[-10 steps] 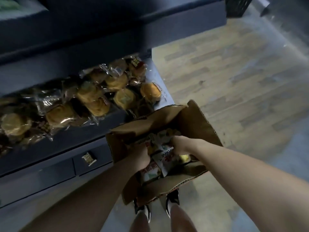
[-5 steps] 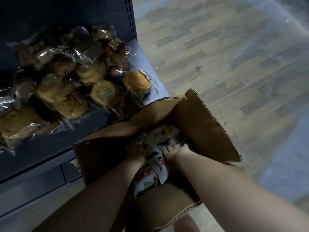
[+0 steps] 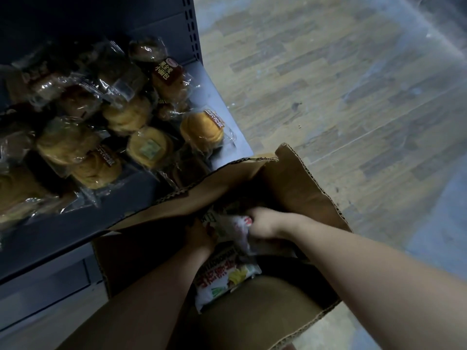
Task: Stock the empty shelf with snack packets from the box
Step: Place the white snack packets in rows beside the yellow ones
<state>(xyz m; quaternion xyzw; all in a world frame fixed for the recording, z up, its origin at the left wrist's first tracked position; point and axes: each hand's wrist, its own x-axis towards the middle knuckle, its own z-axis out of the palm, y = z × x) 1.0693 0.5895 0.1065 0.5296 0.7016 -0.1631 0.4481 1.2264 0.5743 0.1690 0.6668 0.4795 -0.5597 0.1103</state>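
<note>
An open brown cardboard box (image 3: 298, 183) stands on the floor below me, flaps spread. Both my hands reach inside it. My right hand (image 3: 262, 223) is closed around a crumpled white snack packet (image 3: 237, 226) near the box's middle. My left hand (image 3: 199, 236) sits in shadow just left of it, fingers against the packets; its grip is unclear. Another white, red and yellow snack packet (image 3: 225, 276) lies lower in the box. The grey shelf (image 3: 227, 109) to the left carries several clear-wrapped buns (image 3: 202, 128).
The dark shelf upright (image 3: 193, 29) with slots rises at the shelf's right end. A lower grey panel (image 3: 45, 279) sits under the shelf. Wood-pattern floor (image 3: 341, 84) stretches to the right of the box.
The view has dipped closer to the box. My right hand has closed onto a white packet and pushed further in; my left hand stays low among the packets.
</note>
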